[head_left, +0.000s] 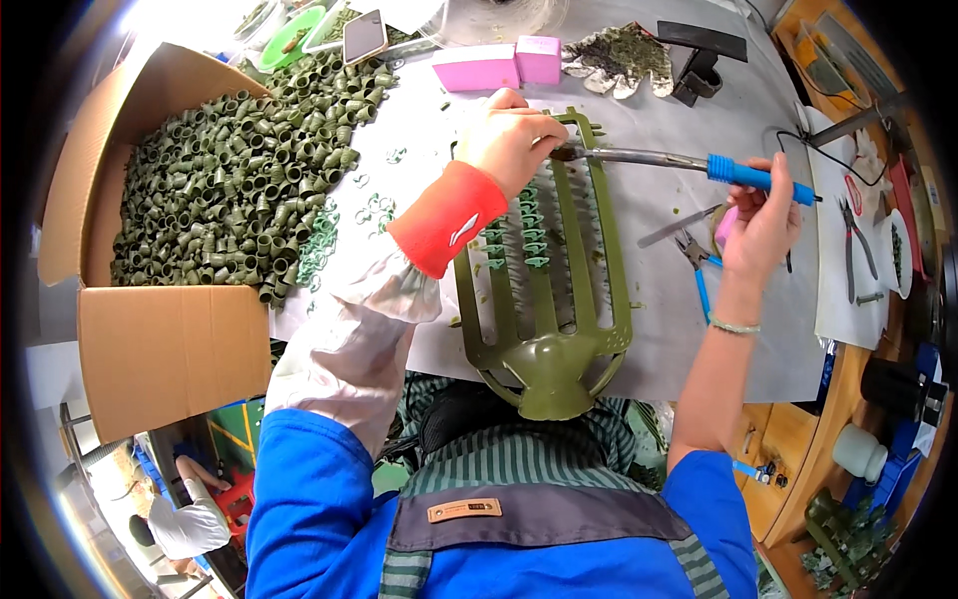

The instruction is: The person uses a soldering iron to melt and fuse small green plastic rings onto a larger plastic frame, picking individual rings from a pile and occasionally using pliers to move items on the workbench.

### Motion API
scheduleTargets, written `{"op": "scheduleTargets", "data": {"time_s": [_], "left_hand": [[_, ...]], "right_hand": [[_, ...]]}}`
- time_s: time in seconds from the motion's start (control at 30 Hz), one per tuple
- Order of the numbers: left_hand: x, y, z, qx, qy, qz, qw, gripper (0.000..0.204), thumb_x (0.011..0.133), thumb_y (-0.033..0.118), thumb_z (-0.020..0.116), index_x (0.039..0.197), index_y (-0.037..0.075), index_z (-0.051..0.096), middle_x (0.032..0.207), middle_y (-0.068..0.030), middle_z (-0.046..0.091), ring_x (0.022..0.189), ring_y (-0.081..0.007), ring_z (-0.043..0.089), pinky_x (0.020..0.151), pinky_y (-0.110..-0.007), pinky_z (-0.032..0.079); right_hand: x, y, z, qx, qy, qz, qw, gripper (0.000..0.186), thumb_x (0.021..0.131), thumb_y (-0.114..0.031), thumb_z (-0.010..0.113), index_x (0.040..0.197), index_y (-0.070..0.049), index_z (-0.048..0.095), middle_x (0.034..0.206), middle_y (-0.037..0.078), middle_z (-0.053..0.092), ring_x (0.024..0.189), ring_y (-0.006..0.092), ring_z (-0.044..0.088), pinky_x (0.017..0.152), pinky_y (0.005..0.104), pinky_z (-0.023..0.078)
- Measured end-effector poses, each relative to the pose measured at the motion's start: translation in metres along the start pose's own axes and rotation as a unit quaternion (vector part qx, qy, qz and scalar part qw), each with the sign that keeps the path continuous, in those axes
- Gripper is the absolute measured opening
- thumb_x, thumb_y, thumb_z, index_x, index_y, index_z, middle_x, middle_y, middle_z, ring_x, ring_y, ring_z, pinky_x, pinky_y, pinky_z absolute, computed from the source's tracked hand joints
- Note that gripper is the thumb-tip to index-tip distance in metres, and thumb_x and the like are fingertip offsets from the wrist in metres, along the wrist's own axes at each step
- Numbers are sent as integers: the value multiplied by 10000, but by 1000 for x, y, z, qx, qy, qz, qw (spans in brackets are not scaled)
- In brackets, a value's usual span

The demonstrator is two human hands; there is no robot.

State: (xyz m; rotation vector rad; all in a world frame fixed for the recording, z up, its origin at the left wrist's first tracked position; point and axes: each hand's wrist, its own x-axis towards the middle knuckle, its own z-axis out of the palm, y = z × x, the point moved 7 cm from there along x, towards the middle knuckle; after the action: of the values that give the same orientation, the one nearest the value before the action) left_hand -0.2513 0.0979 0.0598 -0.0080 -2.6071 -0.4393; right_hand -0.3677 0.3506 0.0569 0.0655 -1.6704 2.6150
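Blue-handled iron (659,158) clamped now in the right hand (763,215), tip held beside the left hand (507,142), 1 olive frame (547,367) laid below, left fingers curled over its far end, any pinch not discernible

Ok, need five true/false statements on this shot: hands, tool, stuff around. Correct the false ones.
1. The right hand holds the blue-handled tool. True.
2. The left hand is gloved. False: it is bare; the patterned glove lies beyond the green frame.
3. The cardboard box with small green parts stands left of the green frame. True.
4. The phone lies right of the pink boxes. False: left of them.
5. The left hand is nearer the cardboard box than the right. True.
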Motion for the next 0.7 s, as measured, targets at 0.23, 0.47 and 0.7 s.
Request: {"op": "scheduleTargets", "data": {"time_s": [0.23, 0.47, 0.7], "left_hand": [[1, -7, -21, -110, 30, 16, 993, 83, 802, 141, 691, 873, 99, 699, 863, -29, 679, 883, -204, 583, 762, -312, 484], [-106, -160, -90, 191, -103, -151, 964, 157, 763, 41, 630, 904, 85, 685, 875, -107, 650, 777, -280, 639, 716, -336, 506], [-135, -184, -93, 146, -149, -231, 950, 191, 722, 54, 693, 910, 50, 657, 788, -95, 642, 690, -231, 628, 671, -309, 503]], "right_hand": [[-1, -21, -22, -20, 46, -7, 999, 312, 880, -306, 616, 743, -27, 608, 695, 42, 601, 533, 82, 496, 506, 197, 401], [-6, -22, -17, -12, 31, 5, 999, 292, 868, -295, 621, 741, -32, 600, 687, 49, 595, 520, 85, 460, 505, 195, 368], [-8, -27, -17, -9, 39, 2, 999, 294, 872, -300, 623, 758, -30, 602, 688, 50, 591, 529, 86, 466, 508, 191, 370]]}}
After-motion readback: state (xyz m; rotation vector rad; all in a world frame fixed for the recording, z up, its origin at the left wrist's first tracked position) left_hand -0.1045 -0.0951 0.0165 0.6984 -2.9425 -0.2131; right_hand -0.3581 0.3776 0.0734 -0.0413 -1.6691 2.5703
